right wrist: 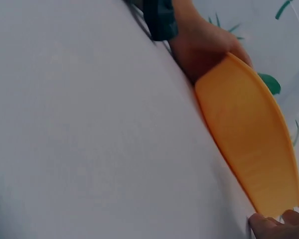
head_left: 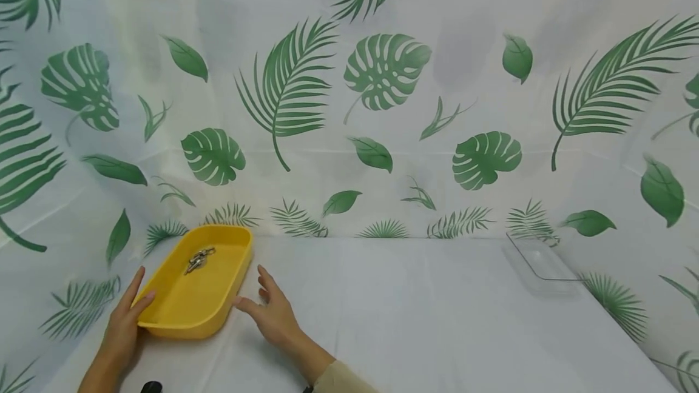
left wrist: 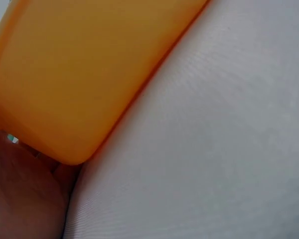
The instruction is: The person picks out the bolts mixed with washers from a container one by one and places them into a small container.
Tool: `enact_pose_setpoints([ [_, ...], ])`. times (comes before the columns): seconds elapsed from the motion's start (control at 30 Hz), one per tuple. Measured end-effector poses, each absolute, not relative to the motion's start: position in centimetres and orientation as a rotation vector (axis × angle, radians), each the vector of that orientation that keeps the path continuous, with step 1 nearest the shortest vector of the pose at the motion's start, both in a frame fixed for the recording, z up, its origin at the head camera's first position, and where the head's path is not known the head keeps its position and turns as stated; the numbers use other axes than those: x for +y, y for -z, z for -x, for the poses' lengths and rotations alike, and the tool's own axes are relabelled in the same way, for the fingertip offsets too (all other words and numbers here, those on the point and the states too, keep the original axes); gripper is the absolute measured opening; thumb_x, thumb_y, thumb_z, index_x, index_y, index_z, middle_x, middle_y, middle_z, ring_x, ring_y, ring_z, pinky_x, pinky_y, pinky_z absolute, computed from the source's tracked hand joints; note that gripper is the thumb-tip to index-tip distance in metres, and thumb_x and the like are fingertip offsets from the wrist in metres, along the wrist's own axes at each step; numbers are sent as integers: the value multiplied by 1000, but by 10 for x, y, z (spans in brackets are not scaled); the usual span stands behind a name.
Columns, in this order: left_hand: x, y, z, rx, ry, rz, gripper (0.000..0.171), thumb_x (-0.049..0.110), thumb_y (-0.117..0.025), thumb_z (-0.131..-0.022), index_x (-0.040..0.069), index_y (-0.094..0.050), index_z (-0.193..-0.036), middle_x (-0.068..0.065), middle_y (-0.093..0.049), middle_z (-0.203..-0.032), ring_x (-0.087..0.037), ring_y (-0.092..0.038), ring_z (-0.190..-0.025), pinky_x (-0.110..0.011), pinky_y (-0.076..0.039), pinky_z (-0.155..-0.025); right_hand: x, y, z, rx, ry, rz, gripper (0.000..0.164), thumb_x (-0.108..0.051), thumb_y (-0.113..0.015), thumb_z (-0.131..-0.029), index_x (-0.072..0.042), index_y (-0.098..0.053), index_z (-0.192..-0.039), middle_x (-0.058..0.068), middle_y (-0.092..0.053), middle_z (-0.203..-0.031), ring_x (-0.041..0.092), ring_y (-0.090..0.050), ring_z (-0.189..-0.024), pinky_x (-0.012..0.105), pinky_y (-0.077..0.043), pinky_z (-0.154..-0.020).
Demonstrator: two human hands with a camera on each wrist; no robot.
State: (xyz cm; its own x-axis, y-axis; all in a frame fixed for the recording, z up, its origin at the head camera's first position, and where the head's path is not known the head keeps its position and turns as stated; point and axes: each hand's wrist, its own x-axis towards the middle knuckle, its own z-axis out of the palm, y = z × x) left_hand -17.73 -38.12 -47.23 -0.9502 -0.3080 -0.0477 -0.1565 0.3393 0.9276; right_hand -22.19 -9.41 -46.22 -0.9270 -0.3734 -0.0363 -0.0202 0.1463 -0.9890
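Observation:
A yellow plastic tray (head_left: 191, 302) sits on the white-covered table at the left. Inside it, toward the far end, lies a small cluster of silvery metal pieces (head_left: 199, 261) that looks like keys. My left hand (head_left: 122, 323) grips the tray's near left corner, thumb over the rim and other fingers along the outside. To the right of the tray is my right hand (head_left: 275, 314), fingers spread and holding nothing; the thumb tip is close to the tray's side. In the right wrist view, its fingertips (right wrist: 281, 225) show beside the tray's end.
A clear rectangular container (head_left: 540, 265) stands at the table's far right. A small black object (head_left: 151, 387) shows at the bottom edge, left of centre. Behind the table (head_left: 415, 314) hangs a white cloth (head_left: 437, 187) printed with green leaves.

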Motion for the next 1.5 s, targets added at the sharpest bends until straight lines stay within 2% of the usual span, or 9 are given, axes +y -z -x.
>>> enact_pose_setpoints([
  [0.27,-381,470,177,-2411,1762,-382,60,50,-27,-109,42,5,-159,30,14,-160,-15,18,-156,-23,8,-127,-130,463,217,2103,1959,300,87,-44,-78,-85,-30,-33,-158,1,-36,-164,30,-44,-147,45,-45,-116],
  [0.47,-374,471,181,-2433,1830,-403,59,43,-25,-110,34,4,-161,25,16,-162,-25,19,-156,-51,12,-128,-134,474,212,2167,2014,378,82,-39,-72,-89,-20,-34,-159,5,-39,-162,28,-47,-144,41,-49,-113],
  [0.53,-374,471,179,-2459,1798,-394,58,41,-23,-111,29,1,-162,27,11,-162,-25,15,-157,-46,9,-130,-134,476,211,2168,2015,386,80,-38,-71,-89,-22,-35,-158,3,-40,-162,22,-46,-144,37,-48,-113],
  [0.63,-373,473,178,-2503,1724,-375,57,42,-22,-111,25,-5,-163,40,-2,-155,-14,9,-158,-14,-1,-125,-133,475,211,2151,2016,374,77,-36,-69,-89,-26,-36,-158,0,-42,-160,14,-46,-143,33,-46,-114],
  [0.73,-374,474,176,-2530,1633,-319,58,42,-25,-111,21,-10,-163,48,-15,-142,18,-4,-145,8,-13,-100,-131,475,212,2151,2005,372,77,-34,-68,-89,-25,-36,-158,0,-44,-159,10,-48,-141,30,-46,-114],
  [0.87,-373,475,176,-2527,1542,-217,57,36,-30,-111,16,-16,-162,49,-23,-134,36,-20,-113,11,-20,-93,-127,473,214,2158,2012,405,78,-31,-68,-88,-22,-36,-158,0,-46,-158,8,-52,-136,27,-48,-111],
  [1.03,-363,475,177,-2535,1536,-230,54,23,-34,-110,12,-20,-161,51,-23,-130,39,-20,-107,11,-19,-94,-117,473,215,2144,1997,355,79,-28,-69,-86,-24,-36,-158,-6,-48,-155,7,-53,-135,25,-50,-108],
  [1.3,-344,472,176,-2623,1565,-266,59,18,-38,-108,17,-17,-163,6,-13,-167,37,-23,-111,6,-34,-91,-88,470,217,2199,1935,419,79,-27,-67,-88,-21,-35,-159,-7,-47,-157,15,-55,-136,35,-47,-113],
  [1.5,-333,467,181,-2590,1773,-229,67,14,-49,-103,10,-16,-161,-14,-12,-167,34,-37,-99,-5,-50,-82,-73,472,220,2230,1941,394,80,-21,-65,-84,-20,-34,-159,-7,-43,-160,16,-55,-138,31,-50,-109],
])
